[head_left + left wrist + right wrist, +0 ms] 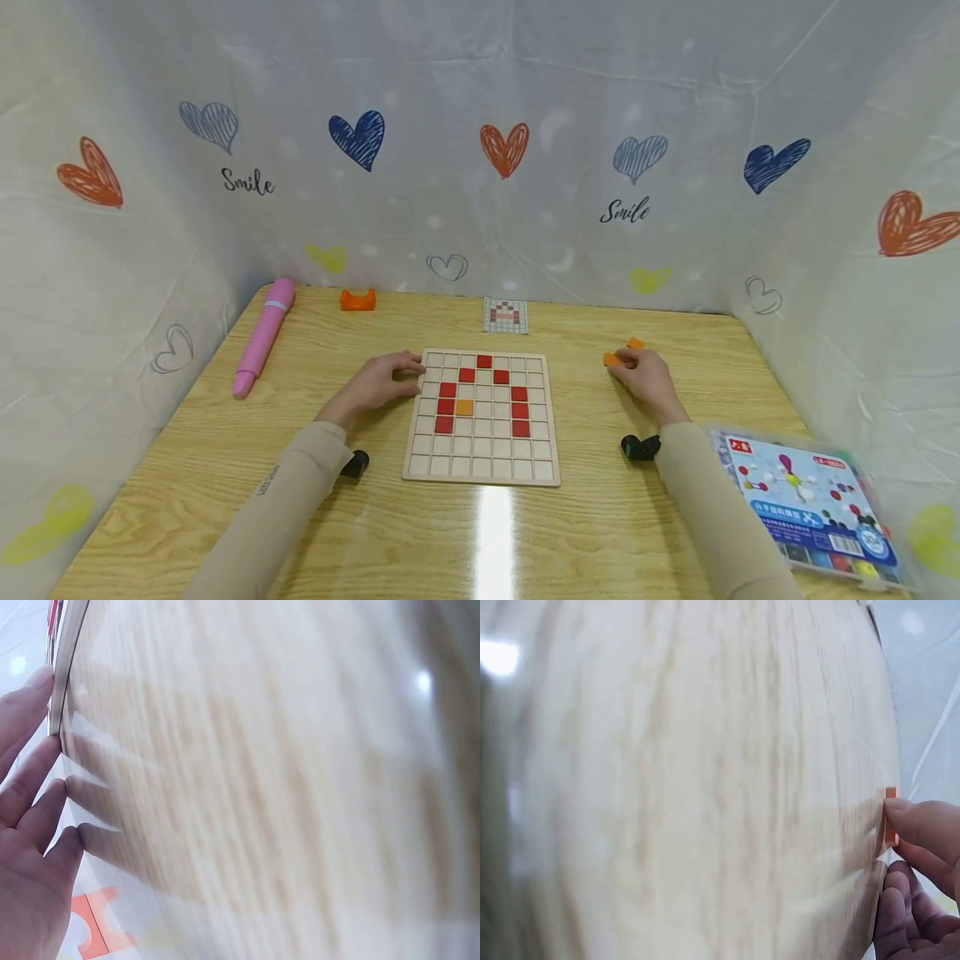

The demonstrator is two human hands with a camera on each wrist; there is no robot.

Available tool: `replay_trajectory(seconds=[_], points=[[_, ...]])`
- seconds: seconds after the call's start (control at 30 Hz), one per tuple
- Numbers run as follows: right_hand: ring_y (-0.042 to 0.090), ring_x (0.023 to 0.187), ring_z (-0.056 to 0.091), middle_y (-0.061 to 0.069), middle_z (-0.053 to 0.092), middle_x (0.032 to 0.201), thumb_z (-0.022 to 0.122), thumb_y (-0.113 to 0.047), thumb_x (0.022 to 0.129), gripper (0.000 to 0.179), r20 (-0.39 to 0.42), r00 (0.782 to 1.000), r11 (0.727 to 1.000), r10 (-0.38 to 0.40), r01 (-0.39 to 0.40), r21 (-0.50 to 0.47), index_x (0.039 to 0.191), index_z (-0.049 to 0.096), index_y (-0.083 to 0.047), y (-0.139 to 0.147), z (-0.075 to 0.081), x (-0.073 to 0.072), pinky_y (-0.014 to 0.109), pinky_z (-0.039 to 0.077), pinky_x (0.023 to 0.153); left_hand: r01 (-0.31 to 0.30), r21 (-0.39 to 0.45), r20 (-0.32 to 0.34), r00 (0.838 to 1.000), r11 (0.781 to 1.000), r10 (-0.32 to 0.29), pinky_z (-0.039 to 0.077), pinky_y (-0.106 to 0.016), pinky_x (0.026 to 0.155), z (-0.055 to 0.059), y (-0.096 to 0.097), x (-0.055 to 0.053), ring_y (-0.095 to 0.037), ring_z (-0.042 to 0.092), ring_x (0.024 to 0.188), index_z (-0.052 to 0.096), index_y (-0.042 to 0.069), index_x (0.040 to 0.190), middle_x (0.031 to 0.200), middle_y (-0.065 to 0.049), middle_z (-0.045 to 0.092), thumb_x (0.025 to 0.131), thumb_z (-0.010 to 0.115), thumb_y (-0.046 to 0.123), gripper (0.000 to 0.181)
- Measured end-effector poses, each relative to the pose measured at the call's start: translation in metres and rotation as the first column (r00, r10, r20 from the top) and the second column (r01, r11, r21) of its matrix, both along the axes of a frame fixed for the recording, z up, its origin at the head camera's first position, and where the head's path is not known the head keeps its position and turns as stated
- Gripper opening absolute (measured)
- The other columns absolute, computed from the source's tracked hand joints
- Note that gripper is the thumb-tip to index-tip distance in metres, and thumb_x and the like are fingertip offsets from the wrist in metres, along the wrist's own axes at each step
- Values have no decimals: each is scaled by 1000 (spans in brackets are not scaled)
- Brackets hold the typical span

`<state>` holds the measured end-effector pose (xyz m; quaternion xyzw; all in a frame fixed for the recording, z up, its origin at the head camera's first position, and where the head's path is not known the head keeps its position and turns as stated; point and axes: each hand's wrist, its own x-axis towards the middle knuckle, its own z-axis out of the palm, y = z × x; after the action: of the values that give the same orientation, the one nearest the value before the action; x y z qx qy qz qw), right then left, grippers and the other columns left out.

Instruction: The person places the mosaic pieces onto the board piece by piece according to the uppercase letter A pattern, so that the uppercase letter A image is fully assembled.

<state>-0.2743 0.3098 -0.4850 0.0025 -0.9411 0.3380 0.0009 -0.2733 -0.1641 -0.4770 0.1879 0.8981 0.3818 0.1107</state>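
Observation:
A square wooden grid board lies in the middle of the table, with several red tiles and one orange tile set in its squares. My left hand rests at the board's left edge, its fingers and thumb extended against the rim. To the right of the board, my right hand pinches a loose orange square tile between thumb and finger, right at the tabletop. Just beyond those fingers lies another orange tile.
A small pattern card lies behind the board. Toward the back left are a pink marker-shaped stick and an orange notched holder. A boxed molecular model kit sits at the right front. A heart-printed curtain surrounds the table.

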Motion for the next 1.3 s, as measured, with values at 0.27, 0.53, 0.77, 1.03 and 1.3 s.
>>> replay_trajectory(seconds=[0.27, 0.53, 0.77, 1.03, 1.3], points=[[37, 98, 60, 26, 63, 111, 63, -16, 95, 35, -10, 1000, 1000, -7, 7, -6, 119, 62, 9, -2, -1, 1, 49, 51, 86, 0, 1, -7, 1000, 1000, 0, 21, -50, 118, -1, 0, 0, -35, 29, 143, 67, 6, 123, 145, -12, 50, 89, 73, 16, 36], [36, 98, 60, 26, 63, 115, 66, -15, 93, 38, -31, 999, 1000, 25, -25, -2, 123, 61, 9, -5, -2, 2, 48, 51, 86, -8, 10, 15, 1000, 1000, 8, 21, -49, 118, 2, 1, 2, -33, 28, 144, 67, 6, 124, 146, -10, 49, 89, 73, 16, 36], [36, 100, 60, 25, 64, 111, 65, -15, 94, 34, 1, 1000, 1000, 18, -18, 2, 119, 63, 8, -12, 4, 3, 48, 50, 88, 6, 9, -9, 1000, 1000, -6, 21, -50, 118, 2, 0, 3, -35, 29, 143, 67, 6, 123, 145, -11, 50, 89, 73, 15, 35], [34, 98, 61, 22, 64, 112, 65, -14, 94, 33, 30, 999, 999, 32, -32, -6, 119, 63, 7, -32, 10, 9, 46, 51, 86, 5, 0, -2, 1000, 1000, -6, 21, -49, 118, -1, 0, 1, -33, 29, 143, 67, 6, 123, 145, -10, 50, 90, 72, 17, 36], [33, 101, 64, 21, 63, 118, 69, -12, 91, 31, 7, 995, 995, 96, -96, -30, 118, 65, 4, -61, 26, 17, 45, 54, 85, -2, 13, 9, 1000, 1000, 2, 21, -49, 118, -2, 0, 0, -33, 28, 144, 67, 7, 124, 146, -9, 49, 90, 72, 16, 36]])
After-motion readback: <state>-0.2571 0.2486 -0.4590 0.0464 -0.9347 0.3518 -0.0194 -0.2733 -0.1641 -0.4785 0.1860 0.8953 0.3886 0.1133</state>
